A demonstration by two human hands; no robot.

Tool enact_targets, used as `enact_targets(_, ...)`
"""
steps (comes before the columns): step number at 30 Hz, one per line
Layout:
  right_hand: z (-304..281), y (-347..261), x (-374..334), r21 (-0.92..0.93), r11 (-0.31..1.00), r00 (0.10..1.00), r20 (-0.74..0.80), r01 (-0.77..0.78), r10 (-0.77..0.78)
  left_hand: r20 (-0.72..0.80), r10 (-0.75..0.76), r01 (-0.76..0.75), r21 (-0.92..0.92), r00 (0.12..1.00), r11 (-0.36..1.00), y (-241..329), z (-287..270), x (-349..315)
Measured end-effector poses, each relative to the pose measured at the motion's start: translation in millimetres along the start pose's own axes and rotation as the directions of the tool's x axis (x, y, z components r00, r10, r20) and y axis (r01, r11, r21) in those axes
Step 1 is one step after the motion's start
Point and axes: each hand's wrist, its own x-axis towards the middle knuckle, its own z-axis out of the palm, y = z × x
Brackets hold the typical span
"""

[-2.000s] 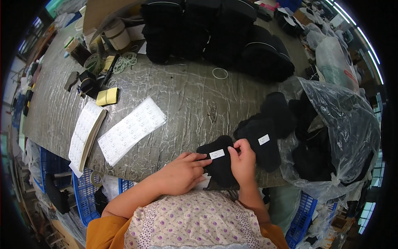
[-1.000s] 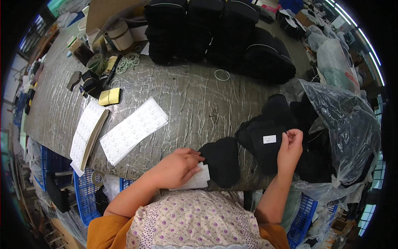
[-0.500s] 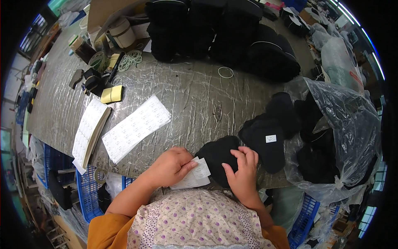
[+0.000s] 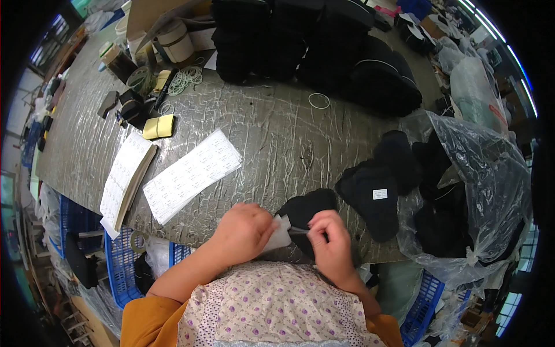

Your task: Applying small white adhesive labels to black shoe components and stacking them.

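Observation:
Near the table's front edge my left hand [image 4: 245, 232] is closed on a small sheet of white sticker labels [image 4: 279, 236]. My right hand [image 4: 330, 244] is pinched just to its right, with a thin whitish label [image 4: 298, 230] stretching from the sheet to its fingertips. Below both hands lies a flat black fabric piece [image 4: 308, 206], partly covered by them. A second black fabric piece [image 4: 370, 217] to the right bears a white label [image 4: 380, 194], and overlaps another black piece [image 4: 395, 155] behind it.
An open clear plastic bag [image 4: 488, 231] with black pieces stands right. Tall black stacks [image 4: 289, 40] line the back. Label sheets [image 4: 193, 174] and a thick label pad [image 4: 123, 179] lie left, near a yellow pad [image 4: 158, 126], rubber bands [image 4: 186, 79] and jars [image 4: 118, 62].
My right hand has moved from the black piece toward the label sheet and closed into a pinch. The label sheet has tilted, and a label now spans between my hands.

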Motion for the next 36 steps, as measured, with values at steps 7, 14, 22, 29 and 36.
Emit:
enact_targets(7, -11, 25, 21, -0.07, 0.945, 0.947, -0.03, -0.32, 0.318, 0.281, 0.282, -0.301, 0.025, 0.917, 0.953, 9, 12, 3)
enact_targets(14, -1, 37, 19, -0.128, 0.928, 0.936, -0.04, -0.351, 0.348, 0.32, 0.27, -0.296, 0.034, 0.908, 0.955, 8, 14, 5)
enact_targets(22, 0, 39, 21, -0.144, 0.925, 0.936, -0.045, -0.351, 0.348, 0.31, 0.286, -0.308, 0.023, 0.907, 0.951, 7, 15, 6)
enact_targets(29, 2, 46, 19, -0.186, 0.931, 0.949, -0.06, -0.315, 0.31, 0.304, 0.291, -0.322, 0.053, 0.907, 0.945, 9, 17, 12)
enact_targets(36, 6, 47, 19, -0.146, 0.921, 0.927, -0.166, -0.361, 0.337, 0.352, 0.271, -0.325, 0.105, 0.896, 0.94, 10, 19, 14)
